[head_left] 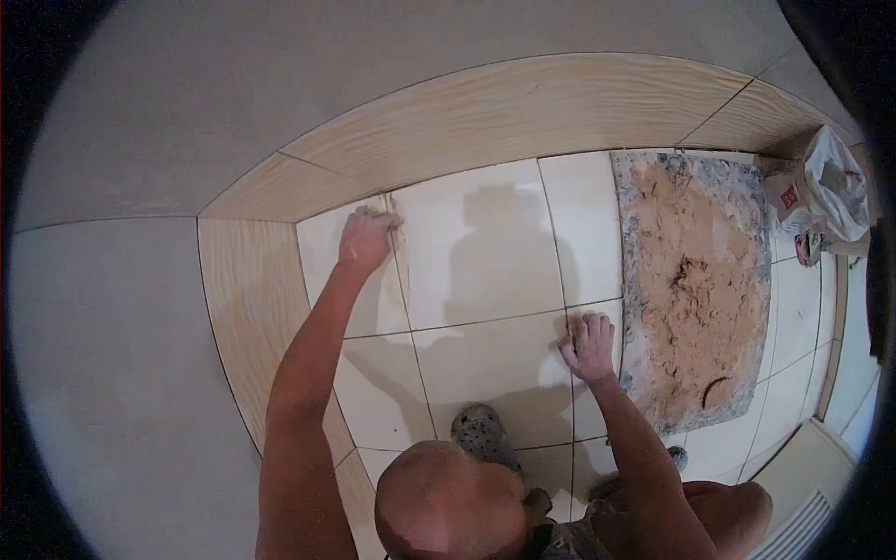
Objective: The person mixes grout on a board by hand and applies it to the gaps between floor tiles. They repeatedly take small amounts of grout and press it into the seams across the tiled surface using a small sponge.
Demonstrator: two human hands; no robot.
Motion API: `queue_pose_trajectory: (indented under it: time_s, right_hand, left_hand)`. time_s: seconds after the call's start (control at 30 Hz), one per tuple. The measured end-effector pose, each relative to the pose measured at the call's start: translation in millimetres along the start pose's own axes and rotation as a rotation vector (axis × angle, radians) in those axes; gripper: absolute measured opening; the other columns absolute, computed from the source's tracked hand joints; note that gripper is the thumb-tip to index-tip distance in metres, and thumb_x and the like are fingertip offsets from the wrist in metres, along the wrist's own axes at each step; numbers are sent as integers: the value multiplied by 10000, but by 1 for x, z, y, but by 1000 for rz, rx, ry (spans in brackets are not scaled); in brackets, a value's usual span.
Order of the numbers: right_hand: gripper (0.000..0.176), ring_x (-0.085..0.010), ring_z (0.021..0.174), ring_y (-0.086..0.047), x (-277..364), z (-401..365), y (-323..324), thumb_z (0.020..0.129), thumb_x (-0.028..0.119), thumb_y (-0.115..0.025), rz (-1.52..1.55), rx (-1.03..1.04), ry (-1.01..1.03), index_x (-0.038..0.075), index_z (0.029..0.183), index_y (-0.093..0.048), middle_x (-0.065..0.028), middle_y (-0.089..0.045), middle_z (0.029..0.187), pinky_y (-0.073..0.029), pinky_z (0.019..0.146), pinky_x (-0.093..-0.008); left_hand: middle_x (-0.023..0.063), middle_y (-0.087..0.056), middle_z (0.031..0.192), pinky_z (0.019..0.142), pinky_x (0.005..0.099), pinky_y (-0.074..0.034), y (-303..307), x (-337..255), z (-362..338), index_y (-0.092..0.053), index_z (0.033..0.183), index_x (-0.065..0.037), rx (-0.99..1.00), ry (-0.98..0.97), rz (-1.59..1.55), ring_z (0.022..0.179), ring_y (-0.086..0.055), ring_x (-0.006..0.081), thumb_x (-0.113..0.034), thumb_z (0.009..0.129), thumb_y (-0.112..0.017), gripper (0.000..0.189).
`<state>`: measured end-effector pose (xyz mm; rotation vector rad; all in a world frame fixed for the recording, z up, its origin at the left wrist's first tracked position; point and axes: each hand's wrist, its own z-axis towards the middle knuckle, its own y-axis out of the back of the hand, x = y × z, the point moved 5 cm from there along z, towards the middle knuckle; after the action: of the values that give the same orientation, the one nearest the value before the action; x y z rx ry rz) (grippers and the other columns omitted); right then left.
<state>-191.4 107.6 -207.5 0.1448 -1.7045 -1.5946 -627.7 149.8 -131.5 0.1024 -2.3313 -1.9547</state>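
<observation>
My left hand [366, 238] presses on the white floor tiles [448, 205] near the back left corner, its fingers curled together. Whatever it grips, if anything, is hidden under the fingers. A thin beige smear [403, 271] runs along the tile joint beside it. My right hand [590, 347] rests on the floor near another joint, fingers apart and slightly bent, with nothing seen in it. To its right lies a grey, speckled board [747, 191] spread with lumpy pinkish-brown paste [695, 308].
Wood-patterned skirting tiles [523, 103] edge the floor below grey walls [448, 47]. A container with a clear plastic bag [835, 187] stands in the right corner. My knee [448, 499] and a perforated clog [481, 431] are in front. A slatted white panel [803, 523] lies at lower right.
</observation>
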Motion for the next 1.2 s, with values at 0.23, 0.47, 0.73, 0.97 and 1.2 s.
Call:
queue_pose_trajectory:
  time_s: [0.23,0.47,0.73,0.97,1.2]
  right_hand:
    - [450,-361,942,-469,-7,-5,-9,735,268,-607,36,54,-32,42,1120,-553,-169,-501,989,-371,787,-501]
    - [450,-367,951,-466,-6,-5,-9,749,293,-619,48,60,-49,48,1121,-554,-170,-503,999,-367,789,-509]
    - [458,-364,934,-465,-5,-2,-3,738,297,-631,54,20,-9,54,1116,-542,-168,-498,998,-371,771,-501]
    - [437,-356,896,-470,-4,-1,-3,736,268,-614,12,44,-13,43,1103,-537,-163,-486,979,-371,736,-499]
    - [416,-348,874,-473,1,3,0,727,214,-600,15,-36,22,32,1095,-532,-161,-492,966,-380,716,-493]
  left_hand:
    - [132,-699,1000,902,431,-469,-9,33,24,-719,1009,-110,-400,-16,-214,1012,-600,324,9,777,-564,303]
    - [108,-698,1084,937,399,-460,-13,3,-53,-716,1050,-124,-118,-95,-342,1004,-624,309,14,810,-566,315]
    - [198,-692,974,783,412,-521,-8,79,-24,-694,1065,-41,-450,389,-384,890,-669,363,-34,822,-561,277]
    - [147,-707,1014,870,391,-519,-19,25,-17,-724,1015,-82,-468,62,-374,940,-666,325,-11,809,-561,272]
    - [168,-698,1011,832,406,-531,-14,37,-5,-722,1052,-104,-236,159,-395,919,-667,340,-105,876,-543,251]
